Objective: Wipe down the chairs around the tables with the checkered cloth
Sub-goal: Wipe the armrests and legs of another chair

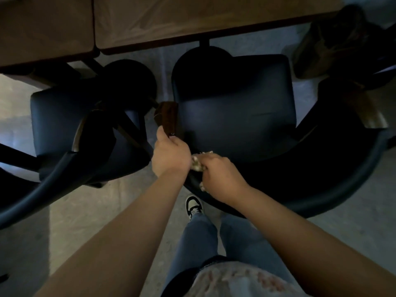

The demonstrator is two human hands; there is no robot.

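Overhead, 2 brown bench (192, 16) tops butt together across the 12 o'clock edge, with grey floor (85, 211) showing beneath and around everything. Just below them, at the centre, sits the dark chair (235, 108) being cleaned, its curved backrest sweeping round from 3 to 6 o'clock. A second dark chair (64, 125) stands at 9 o'clock, close beside the first, and a blurred tan shape at 2 o'clock is too unclear to name. Blue jeans (199, 243) fill the 6 o'clock area, ending in 1 black and white shoe (194, 205) on the floor. The left hand (170, 154) is curled round the brown wooden arm (167, 116) at the chair's 9 o'clock side. The right hand (220, 174) is clenched around the pale bunched cloth (198, 162), pressing it to the near edge of the seat by the backrest, touching the left hand's knuckles.
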